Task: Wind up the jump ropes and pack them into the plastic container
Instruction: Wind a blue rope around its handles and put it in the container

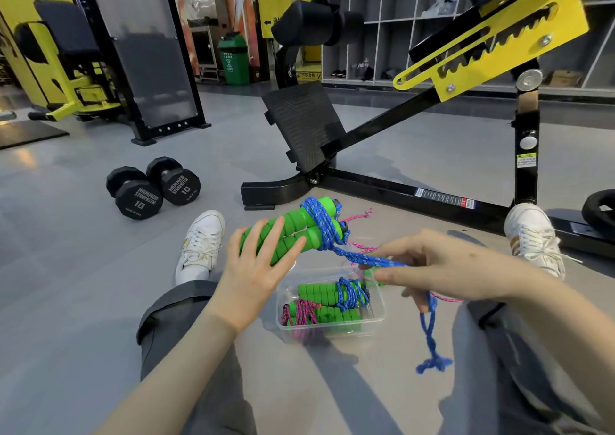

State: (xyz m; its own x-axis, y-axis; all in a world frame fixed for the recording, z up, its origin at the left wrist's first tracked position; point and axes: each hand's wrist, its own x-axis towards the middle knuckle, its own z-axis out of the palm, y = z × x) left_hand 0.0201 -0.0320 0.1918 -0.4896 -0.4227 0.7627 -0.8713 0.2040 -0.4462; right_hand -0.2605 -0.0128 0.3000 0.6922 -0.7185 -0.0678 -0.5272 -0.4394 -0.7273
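A black and yellow gym bench frame [432,115] fills the floor from 12 to 2 o'clock, and two black dumbbells [153,186] lie at 10 o'clock. I sit with legs spread; the clear plastic container [379,304] stands on the floor between them, at 6 o'clock of my hands. Inside it lie two wound ropes with green handles, one blue [336,293], one pink [319,313]. My left hand [256,268] grips a pair of green handles [299,231] with fingers spread, blue rope [327,224] wrapped round their far end. My right hand [429,264] pinches that rope's loose tail, which hangs down at 5 o'clock. A pink cord [361,216] lies behind the container.
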